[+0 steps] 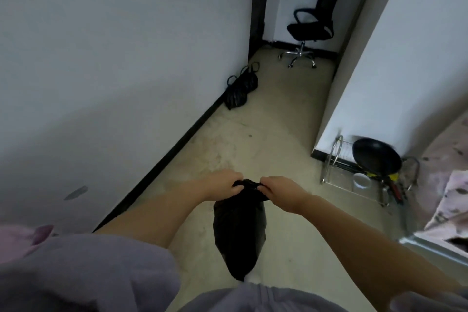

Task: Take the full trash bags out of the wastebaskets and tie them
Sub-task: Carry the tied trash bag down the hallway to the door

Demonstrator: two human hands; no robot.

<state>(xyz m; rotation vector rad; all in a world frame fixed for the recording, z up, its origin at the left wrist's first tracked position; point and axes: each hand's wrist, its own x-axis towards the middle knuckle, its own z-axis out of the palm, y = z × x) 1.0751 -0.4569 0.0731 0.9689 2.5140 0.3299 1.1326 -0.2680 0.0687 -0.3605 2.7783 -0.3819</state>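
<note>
- My left hand (222,183) and right hand (277,186) are both curled tight on the gathered top of the black bag (239,233), one pinch on each side of the neck, with a short bridge of plastic between them.
- The bag hangs in the air in front of my body, well above the floor (266,134). I judge it is held up like this so its own weight draws the neck narrow, which makes tying easier.
- Gripping the two sides apart gives me two ends to cross. From here I cannot tell whether a knot has been started under my fingers.
- No wastebasket shows, so this bag is already out, and tying is the step in hand.
- Two more dark bags (241,87) lie against the wall's foot further down. Their handles stand up in loops, so I take them for finished ones set aside out of the way.
- By the right wall a dish rack (336,172) sits on the floor with a pan (376,159) leaning in it; a chair (312,24) stands at the far end. Neither touches my work.
- Risk: thin plastic may tear if I pull the ends too hard.
</note>
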